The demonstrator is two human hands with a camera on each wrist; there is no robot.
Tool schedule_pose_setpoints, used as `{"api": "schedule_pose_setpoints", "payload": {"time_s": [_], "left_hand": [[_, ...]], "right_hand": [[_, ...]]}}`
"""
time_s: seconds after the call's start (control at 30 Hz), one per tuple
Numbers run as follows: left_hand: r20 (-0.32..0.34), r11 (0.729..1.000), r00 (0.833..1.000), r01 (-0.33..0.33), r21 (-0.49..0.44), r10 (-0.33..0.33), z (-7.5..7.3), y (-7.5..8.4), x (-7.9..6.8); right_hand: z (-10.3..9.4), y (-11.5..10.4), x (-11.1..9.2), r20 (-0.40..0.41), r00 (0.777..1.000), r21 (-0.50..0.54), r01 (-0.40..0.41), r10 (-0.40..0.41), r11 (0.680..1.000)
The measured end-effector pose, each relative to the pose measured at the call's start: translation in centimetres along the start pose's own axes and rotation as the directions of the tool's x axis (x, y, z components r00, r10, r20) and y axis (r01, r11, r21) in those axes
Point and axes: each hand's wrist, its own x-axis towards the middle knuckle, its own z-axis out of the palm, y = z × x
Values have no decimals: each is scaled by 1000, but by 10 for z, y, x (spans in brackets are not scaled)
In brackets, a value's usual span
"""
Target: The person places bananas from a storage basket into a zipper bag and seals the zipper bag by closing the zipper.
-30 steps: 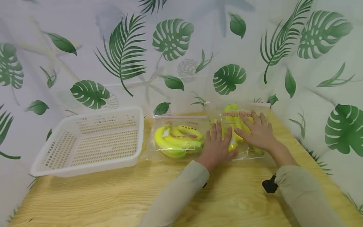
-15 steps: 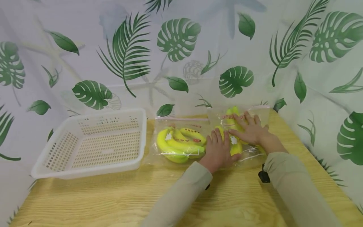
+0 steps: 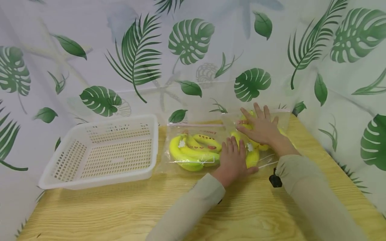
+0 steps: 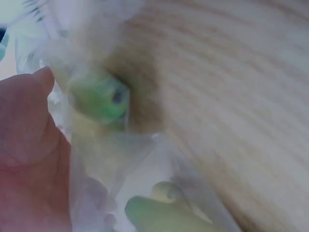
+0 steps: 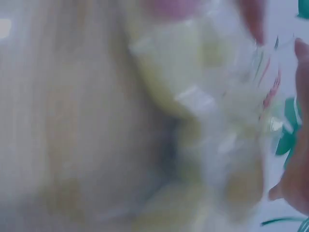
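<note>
Two clear zip bags of yellow bananas lie side by side at the back of the table in the head view. My left hand (image 3: 232,163), its fingers straight, rests between the left bag (image 3: 193,155) and the near side of the right bag (image 3: 252,160). Spread flat over the upper part of the right bag is my right hand (image 3: 261,127), which hides some of its bananas. In the left wrist view, a green banana tip (image 4: 99,99) shows through plastic beside my left hand (image 4: 29,150). The right wrist view is blurred, with bagged bananas (image 5: 169,72) beside my fingers (image 5: 297,179).
A white perforated plastic basket (image 3: 155,147) stands at the left on the wooden table (image 3: 120,214). A leaf-patterned cloth (image 3: 205,97) hangs right behind the bags and along the right side. The table's right edge runs past my right forearm.
My right hand has moved left and up over the right bag, staying spread. My left hand has shifted slightly down toward the near edge of the bags. The view has shifted a little.
</note>
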Motion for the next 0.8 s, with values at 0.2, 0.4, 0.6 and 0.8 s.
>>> {"api": "schedule_pose_setpoints", "payload": {"time_s": [0.2,0.4,0.6,0.8], "left_hand": [[44,1000,999,5,30,-6,12,21,-13],[5,997,999,33,73,-33,8,31,-12],[-5,997,999,49,59,-49,5,30,-7],[-31,998,999,16,-53,-17,4,19,-2]], "right_hand": [[19,9,-4,107,994,-52,-1,6,999],[19,20,-5,55,998,-7,34,-33,999],[6,15,1,86,995,-20,49,-48,999],[-20,3,-22,132,991,33,-5,1,999]]}}
